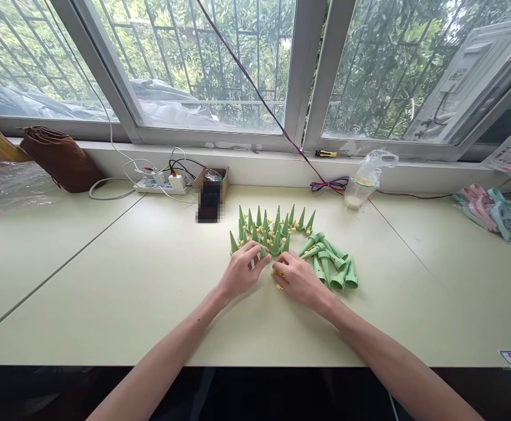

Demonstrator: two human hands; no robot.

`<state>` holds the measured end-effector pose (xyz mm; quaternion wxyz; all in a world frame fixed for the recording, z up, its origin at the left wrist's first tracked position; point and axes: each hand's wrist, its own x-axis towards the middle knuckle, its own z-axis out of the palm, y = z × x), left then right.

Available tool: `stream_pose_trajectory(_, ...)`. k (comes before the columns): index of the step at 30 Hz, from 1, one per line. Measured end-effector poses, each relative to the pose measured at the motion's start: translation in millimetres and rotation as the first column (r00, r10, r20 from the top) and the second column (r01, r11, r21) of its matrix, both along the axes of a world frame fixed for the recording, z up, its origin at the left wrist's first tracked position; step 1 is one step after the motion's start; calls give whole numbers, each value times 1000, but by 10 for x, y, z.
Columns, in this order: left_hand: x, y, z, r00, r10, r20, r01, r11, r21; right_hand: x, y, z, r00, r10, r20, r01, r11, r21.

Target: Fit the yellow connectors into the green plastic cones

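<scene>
Nearest on the pale table (150,304), a small yellow piece (279,286) lay just beside the right hand (298,278), whose fingers bent close together over more yellow bits (279,272); whether they gripped one, I could not tell. The left hand (241,270) pinched a green cone (263,252) between thumb and fingers. Just beyond, many upright cones (276,241) stood with yellow pieces among them, seemingly the part done; the tumbled cones (351,275) to the right, lying or leaning, seemed left over.
</scene>
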<state>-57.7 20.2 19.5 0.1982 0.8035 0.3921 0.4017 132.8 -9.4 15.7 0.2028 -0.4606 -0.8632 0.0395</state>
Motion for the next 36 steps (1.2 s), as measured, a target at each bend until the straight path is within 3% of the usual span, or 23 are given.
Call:
stream_pose_trajectory(17,40,-46,72,988,97,119,-91,994,-56,-38,-21,-31,998,-1,67,-3,998,66)
stream_pose_trajectory(36,65,-57,62,989,109,101,-100,991,-87,-53,-15,-92,994,2,109,-11,997,81)
